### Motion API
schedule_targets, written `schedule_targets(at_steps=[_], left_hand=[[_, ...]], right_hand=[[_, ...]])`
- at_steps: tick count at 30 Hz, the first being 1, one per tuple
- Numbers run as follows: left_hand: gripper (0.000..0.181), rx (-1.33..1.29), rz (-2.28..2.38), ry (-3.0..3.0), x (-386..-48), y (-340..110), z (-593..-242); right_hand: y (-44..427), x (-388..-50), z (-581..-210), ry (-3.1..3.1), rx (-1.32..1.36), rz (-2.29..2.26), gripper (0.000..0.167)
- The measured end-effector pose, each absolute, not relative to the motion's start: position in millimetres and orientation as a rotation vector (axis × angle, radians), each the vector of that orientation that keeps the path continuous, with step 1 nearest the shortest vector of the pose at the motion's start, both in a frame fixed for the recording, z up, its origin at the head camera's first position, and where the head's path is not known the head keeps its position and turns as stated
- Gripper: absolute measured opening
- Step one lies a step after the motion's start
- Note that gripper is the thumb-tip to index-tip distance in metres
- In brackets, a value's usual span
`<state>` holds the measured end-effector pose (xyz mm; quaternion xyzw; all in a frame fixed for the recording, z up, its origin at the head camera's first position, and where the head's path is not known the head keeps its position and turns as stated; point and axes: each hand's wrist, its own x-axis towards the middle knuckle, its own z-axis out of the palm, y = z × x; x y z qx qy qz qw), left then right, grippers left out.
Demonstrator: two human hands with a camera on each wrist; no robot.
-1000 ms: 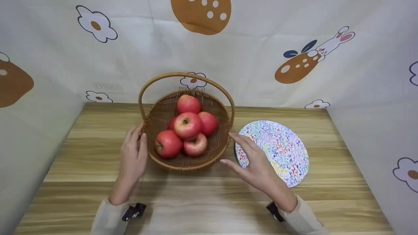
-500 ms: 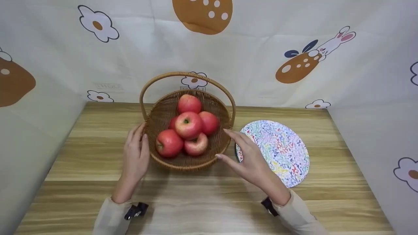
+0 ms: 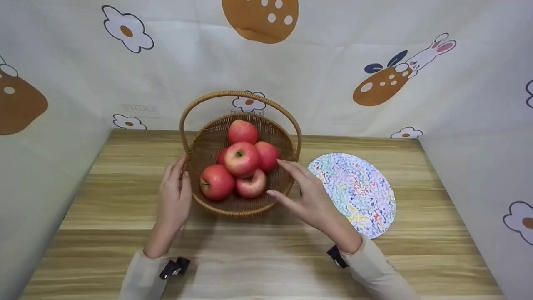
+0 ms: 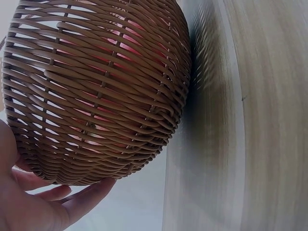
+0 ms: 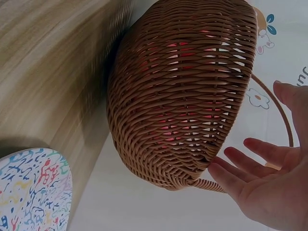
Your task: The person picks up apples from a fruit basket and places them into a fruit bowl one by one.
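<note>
A brown wicker basket (image 3: pixel 245 213) with a tall arched handle stands on the table, holding several red apples (image 3: pixel 241 159). My left hand (image 3: pixel 175 204) rests against the basket's left side, its fingers fairly straight on the outer wall in the left wrist view. My right hand (image 3: pixel 310 198) reaches over the right rim with thumb and fingers spread. Its index fingertip is close to the rightmost apple (image 3: pixel 270 156); whether they touch I cannot tell. Nothing is in its grasp, and the right wrist view shows its loose fingers above the basket's rim.
A flat round piece (image 3: pixel 366 187) with multicoloured squiggles lies right of the basket, partly under my right hand. The wood-grain table (image 3: pixel 250 258) is bounded by a printed cloth (image 3: pixel 316 54) at the back and both sides.
My right hand has moved left, from beside the basket's right rim to over its inside, near the apples. The left hand stays at the basket's left side. The apples keep their places.
</note>
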<state>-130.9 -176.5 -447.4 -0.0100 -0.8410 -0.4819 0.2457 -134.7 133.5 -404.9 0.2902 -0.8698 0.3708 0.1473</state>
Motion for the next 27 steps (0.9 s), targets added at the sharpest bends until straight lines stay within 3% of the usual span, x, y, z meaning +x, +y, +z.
schedule_targets(at_steps=[27], left_hand=[[0.047, -0.020, -1.343, -2.280, -131.1, -177.0, -447.7]], right_hand=[[114.1, -163.7, -401.4, -2.548, 0.913, 1.043, 0.064]])
